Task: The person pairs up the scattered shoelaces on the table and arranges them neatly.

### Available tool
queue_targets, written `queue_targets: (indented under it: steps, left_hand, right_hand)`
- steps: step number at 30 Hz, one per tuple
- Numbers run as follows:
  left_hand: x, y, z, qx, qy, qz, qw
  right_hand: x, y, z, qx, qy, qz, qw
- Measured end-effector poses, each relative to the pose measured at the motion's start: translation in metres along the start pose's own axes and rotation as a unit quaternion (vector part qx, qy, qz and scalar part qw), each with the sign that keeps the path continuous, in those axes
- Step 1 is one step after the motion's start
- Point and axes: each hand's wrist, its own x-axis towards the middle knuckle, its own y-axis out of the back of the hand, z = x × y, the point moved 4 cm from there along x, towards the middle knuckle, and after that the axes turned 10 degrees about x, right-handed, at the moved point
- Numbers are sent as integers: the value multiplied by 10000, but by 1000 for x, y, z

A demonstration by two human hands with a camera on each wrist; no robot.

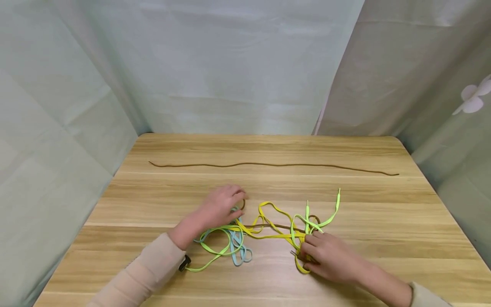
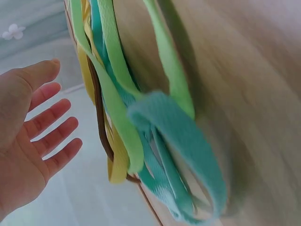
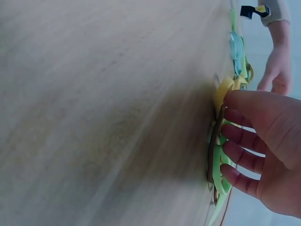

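Observation:
In the head view, flat yellow point(image 1: 274, 236), light green point(image 1: 221, 253) and pale blue point(image 1: 237, 243) shoelaces lie in a loose tangle, with a thin brown lace point(image 1: 268, 225) running through it. My left hand point(image 1: 224, 207) hovers at the tangle's left end; the left wrist view shows its fingers spread and holding nothing, beside the laces. My right hand point(image 1: 331, 258) is at the right end, fingertips right at the yellow and brown laces. In the right wrist view, its thumb point(image 3: 249, 101) and fingers are apart, close over the brown lace point(image 3: 215, 146).
Another brown lace point(image 1: 245, 163) is stretched nearly straight across the far part of the wooden table point(image 1: 153, 187). Pale curtains point(image 1: 230, 64) hang behind and at both sides. A black wrist device point(image 1: 184, 263) shows beneath the left sleeve.

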Motion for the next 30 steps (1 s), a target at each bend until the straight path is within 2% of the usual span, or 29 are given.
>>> queue_targets:
  steps: [7,11,20,28,30]
  left_hand:
    - [6,-1,16,58,-207,-62,9998]
    - [10,-3,22,105,-288,-94,9995]
    - [21,-7,37,15,-360,-411,9985]
    - [34,-9,53,129,-728,-104,9972]
    - [39,-9,58,154,-770,-116,9968]
  right_hand:
    - [-1,-2,1,-90,-130,-74,9998]
    - [2,7,2,205,-245,36,9995]
    - [16,50,12,685,-603,727,9932]
    - [22,82,19,795,-581,1356,9859]
    - [22,89,21,778,-700,1506,9830]
